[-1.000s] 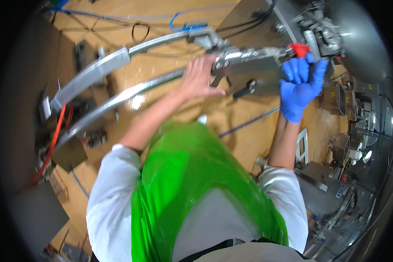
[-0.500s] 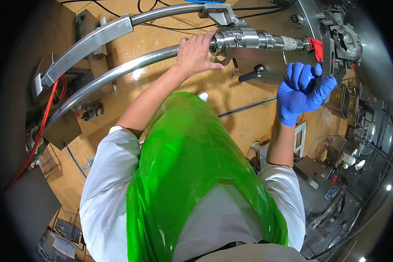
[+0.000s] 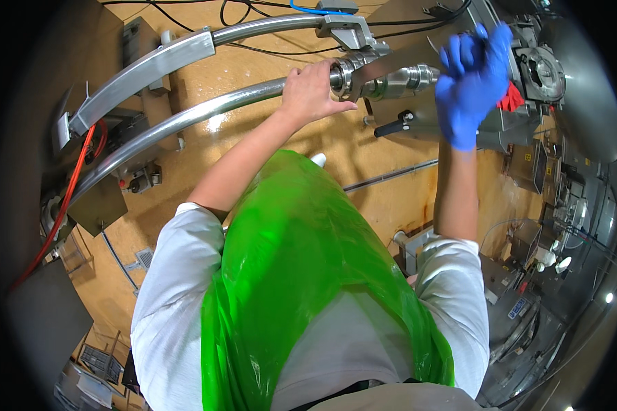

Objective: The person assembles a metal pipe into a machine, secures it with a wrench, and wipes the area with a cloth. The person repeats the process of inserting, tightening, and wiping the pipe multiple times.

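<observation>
My bare left hand (image 3: 308, 92) is wrapped over the end of a curved steel pipe (image 3: 219, 106), beside a ringed steel coupling (image 3: 343, 72). Its thumb points right, next to the curved end of a hook spanner (image 3: 384, 66). That end sits against the coupling, and the flat bar slants up to the right. My right hand (image 3: 472, 85), in a blue glove and smeared by motion, is closed around the far end of the spanner, which the fingers mostly hide. Further right, the coupling continues into a stepped steel fitting (image 3: 408, 82), partly behind the glove.
A red cloth (image 3: 511, 99) hangs right of the glove, below a round steel flange (image 3: 545, 74). A second curved steel bar (image 3: 151, 75) runs above the pipe. Below the fitting is a black handle (image 3: 391, 128). An orange hose (image 3: 68, 192) hangs at left.
My right hand has moved up and a little left, swinging the spanner's handle upward from below the fitting to across it. My left hand stays at the pipe end.
</observation>
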### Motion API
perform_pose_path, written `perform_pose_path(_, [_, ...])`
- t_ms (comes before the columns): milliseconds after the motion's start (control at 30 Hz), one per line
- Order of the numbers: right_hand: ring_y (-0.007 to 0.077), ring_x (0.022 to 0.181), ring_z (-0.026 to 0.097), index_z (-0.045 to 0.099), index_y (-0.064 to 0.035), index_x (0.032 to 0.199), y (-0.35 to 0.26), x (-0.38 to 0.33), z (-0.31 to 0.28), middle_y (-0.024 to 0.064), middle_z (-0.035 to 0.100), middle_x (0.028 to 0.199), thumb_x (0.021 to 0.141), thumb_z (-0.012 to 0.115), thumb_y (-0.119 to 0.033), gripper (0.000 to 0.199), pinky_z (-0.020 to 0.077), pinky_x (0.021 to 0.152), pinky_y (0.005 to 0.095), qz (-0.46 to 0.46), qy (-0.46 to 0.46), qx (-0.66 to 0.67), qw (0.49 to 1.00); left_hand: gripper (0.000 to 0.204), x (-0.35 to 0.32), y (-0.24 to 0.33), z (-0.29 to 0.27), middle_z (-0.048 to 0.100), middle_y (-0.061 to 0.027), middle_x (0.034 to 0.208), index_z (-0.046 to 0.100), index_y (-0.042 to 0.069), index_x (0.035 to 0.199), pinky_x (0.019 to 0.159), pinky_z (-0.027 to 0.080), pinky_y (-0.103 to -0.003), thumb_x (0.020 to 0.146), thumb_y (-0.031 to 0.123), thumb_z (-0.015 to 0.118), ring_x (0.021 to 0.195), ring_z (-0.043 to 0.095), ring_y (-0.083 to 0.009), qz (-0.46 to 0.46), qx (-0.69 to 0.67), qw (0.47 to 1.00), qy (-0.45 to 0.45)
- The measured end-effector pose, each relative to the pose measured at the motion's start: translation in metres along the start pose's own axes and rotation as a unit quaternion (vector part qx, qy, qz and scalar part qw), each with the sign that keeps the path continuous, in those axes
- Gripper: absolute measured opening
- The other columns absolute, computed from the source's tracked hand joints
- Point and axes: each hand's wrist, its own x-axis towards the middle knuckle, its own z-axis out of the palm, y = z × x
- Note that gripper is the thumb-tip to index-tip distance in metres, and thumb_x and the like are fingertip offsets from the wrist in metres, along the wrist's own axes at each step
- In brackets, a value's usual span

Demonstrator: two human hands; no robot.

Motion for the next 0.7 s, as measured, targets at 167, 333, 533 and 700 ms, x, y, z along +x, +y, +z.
perform_pose_path(167, [0.0049, 0.039, 0.026, 0.046, -0.0227, 0.072, 0.089, 0.138, 0.062, -0.0111, 0.029, 0.051, 0.092, 0.069, -0.043, 0.036, 0.022, 0.039, 0.0222, 0.115, -0.103, -0.045, 0.987, 0.104, 0.007, 0.004, -0.004, 0.071, -0.0111, 0.112, 0.047, -0.002, 0.132, 0.089, 0.047, -0.045, 0.065, 0.073, 0.075, 0.102, 0.068, -0.0281, -0.064, -0.077, 0.995, 0.01])
perform_pose_path(333, [0.0114, 0.038, 0.036, 0.042, -0.0228, 0.069, 0.162, 0.198, 0.089, -0.0055, 0.036, 0.05, 0.091, 0.065, -0.045, 0.04, 0.0269, 0.037, 0.028, 0.194, -0.11, -0.135, 0.966, 0.103, 0.013, 0.008, -0.013, 0.071, -0.014, 0.114, 0.048, -0.003, 0.131, 0.091, 0.046, -0.044, 0.065, 0.07, 0.076, 0.105, 0.068, -0.029, -0.126, -0.092, 0.988, -0.022])
perform_pose_path(533, [0.0024, 0.042, 0.025, 0.046, -0.0216, 0.071, 0.056, 0.103, 0.042, -0.0107, 0.029, 0.054, 0.098, 0.063, -0.033, 0.035, 0.0168, 0.039, 0.0224, 0.097, -0.129, -0.035, 0.986, 0.102, 0.001, 0.008, -0.005, 0.069, -0.0128, 0.102, 0.05, 0.004, 0.133, 0.085, 0.045, -0.043, 0.062, 0.072, 0.076, 0.095, 0.066, -0.0274, -0.034, 0.001, 0.999, 0.014])
perform_pose_path(700, [0.0085, 0.05, 0.017, 0.054, -0.0093, 0.083, 0.006, 0.013, 0.011, -0.0052, 0.022, 0.056, 0.102, 0.054, -0.043, 0.038, 0.0178, 0.048, 0.0279, 0.028, -0.006, -0.033, 0.999, 0.103, -0.004, 0.001, 0.004, 0.067, -0.0098, 0.102, 0.05, 0.007, 0.135, 0.082, 0.045, -0.041, 0.061, 0.073, 0.075, 0.096, 0.064, -0.0249, 0.025, 0.035, 0.998, 0.056])
